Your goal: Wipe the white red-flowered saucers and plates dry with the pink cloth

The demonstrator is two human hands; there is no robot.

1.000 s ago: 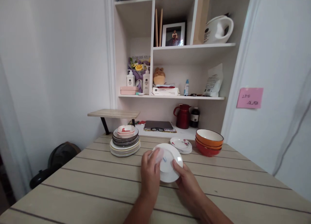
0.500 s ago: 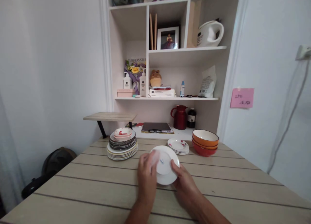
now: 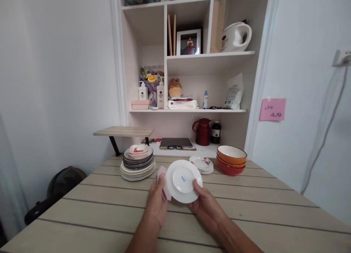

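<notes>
A white plate, its underside with a small blue mark facing me, is tilted up above the table. My right hand grips its right edge, thumb on the underside and the fingers hidden behind. My left hand is closed on a pink cloth at the plate's left edge. Beyond the plate, to the right, lies a small stack of white plates with red flowers. Further right stand nested orange and red bowls.
A tall pile of plates topped by small pink-rimmed dishes stands on the left of the slatted table. A low wooden riser is behind it. At the back are a laptop, glasses and a red jug.
My left hand, with the cloth, has moved from the plate's underside to its left edge. The plate has shifted slightly left and up in my right hand.
</notes>
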